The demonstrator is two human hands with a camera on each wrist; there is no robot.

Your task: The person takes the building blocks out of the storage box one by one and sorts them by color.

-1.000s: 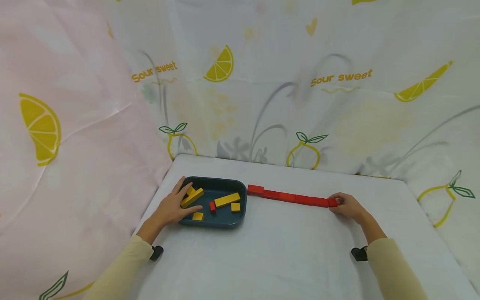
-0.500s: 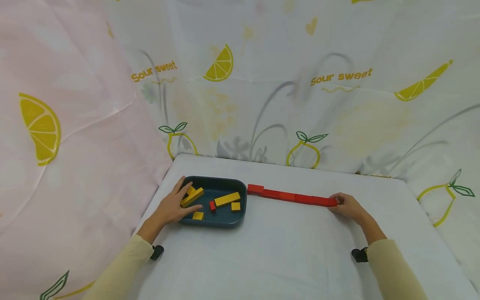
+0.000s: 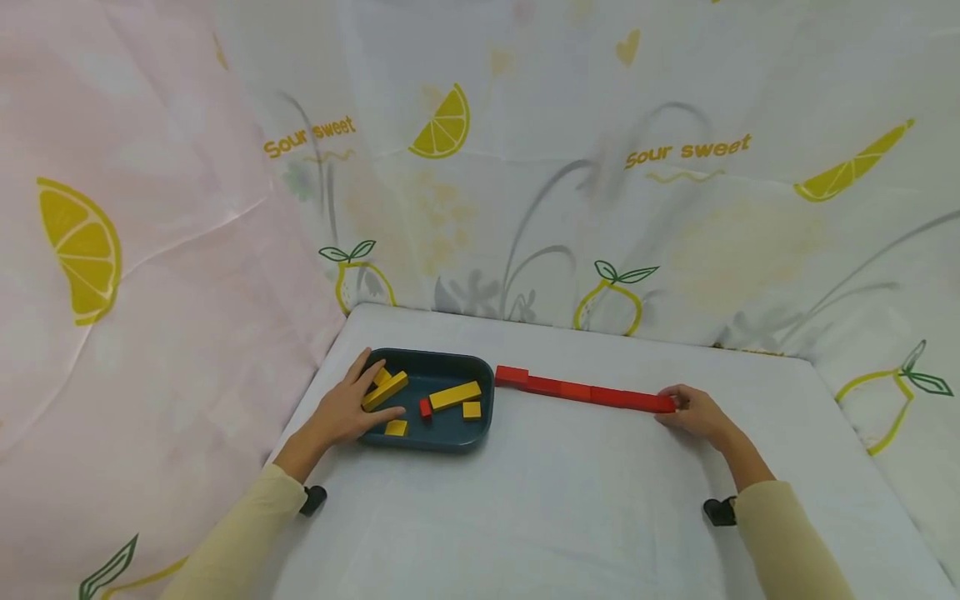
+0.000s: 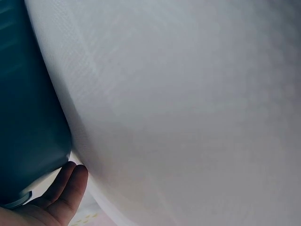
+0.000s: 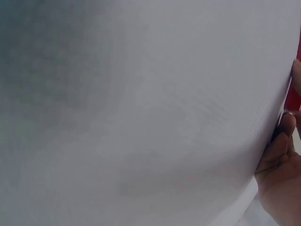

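Observation:
My left hand (image 3: 347,413) rests over the left end of a dark blue-green tray (image 3: 420,444), thumb and fingers spread across the rim. In the left wrist view, two fingertips (image 4: 77,176) lie against the tray's outer corner (image 4: 56,146). Far to the right, my right hand (image 3: 697,412) pinches a small red block (image 3: 664,404) at the right end of a line of red blocks (image 3: 575,392). That line runs from beside the tray, its leftmost block (image 3: 512,376) slightly offset from the rest. In the right wrist view a red block (image 5: 294,99) shows between the fingers.
Inside the tray lie several yellow blocks (image 3: 454,396) and one small red block (image 3: 425,408). A white cloth covers the table (image 3: 555,517). Behind it hangs a lemon-printed curtain (image 3: 510,192), and a pinkish curtain (image 3: 172,350) borders the left side.
The right-end red block has shifted slightly left, in line with its neighbour, still pinched by my right hand. My left hand and the tray hold their place.

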